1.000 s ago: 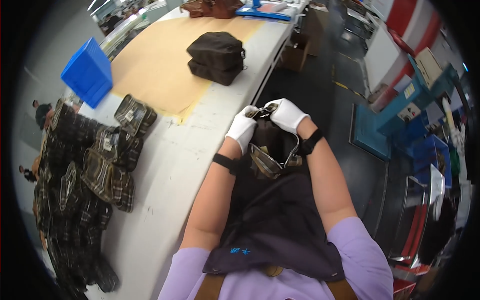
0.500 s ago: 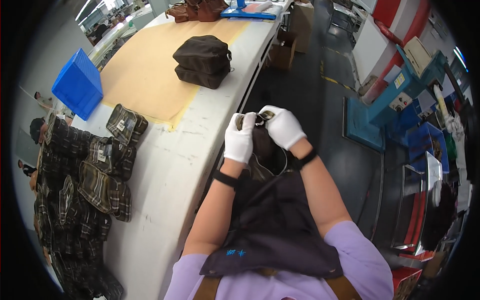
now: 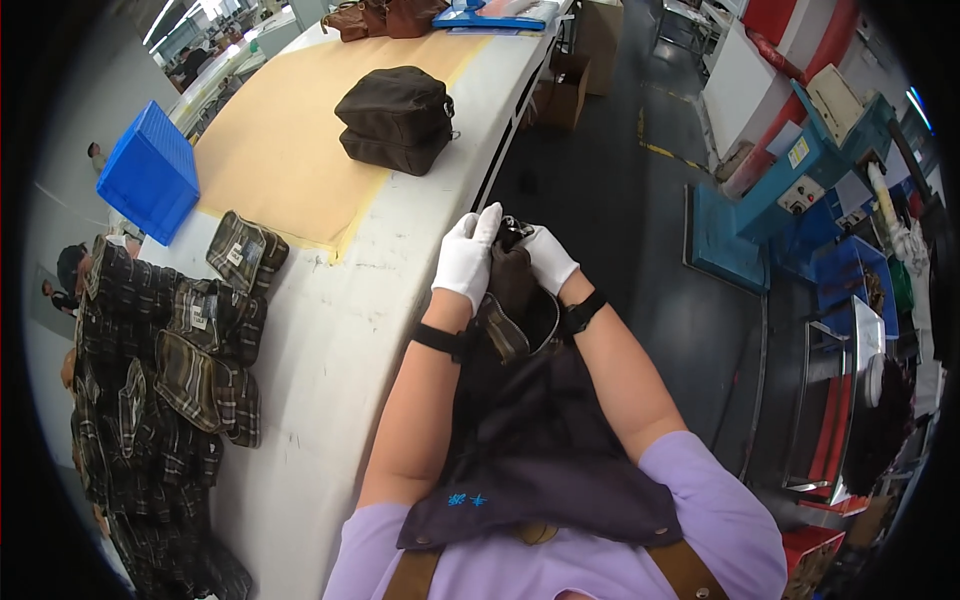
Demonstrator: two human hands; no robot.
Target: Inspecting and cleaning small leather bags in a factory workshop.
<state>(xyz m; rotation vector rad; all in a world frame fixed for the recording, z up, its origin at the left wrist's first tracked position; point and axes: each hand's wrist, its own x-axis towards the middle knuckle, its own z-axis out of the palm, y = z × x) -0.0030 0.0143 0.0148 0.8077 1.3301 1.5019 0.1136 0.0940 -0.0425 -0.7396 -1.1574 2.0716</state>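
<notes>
A small dark brown bag (image 3: 514, 275) with plaid lining showing at its lower side hangs between my gloved hands, in front of my dark apron (image 3: 550, 420). My left hand (image 3: 466, 255), in a white glove, is closed on its upper left edge, with thumb and fingers pinched near the top. Around the upper right edge is my right hand (image 3: 549, 260), also gloved and closed, its fingertips partly hidden. Some dark, shiny hardware shows at the top between the hands; its exact kind cannot be made out.
On the white table (image 3: 320, 350) to my left, a finished-looking brown bag (image 3: 395, 120) stands on tan sheeting (image 3: 270, 150). Several plaid pouches (image 3: 205, 385) are heaped by a blue crate (image 3: 150, 170). A teal machine (image 3: 750, 230) stands across the aisle at right.
Both hands have shifted slightly left, and the bag has turned so more of its plaid lining faces me. The left fingers now point more upward; the right hand sits lower.
</notes>
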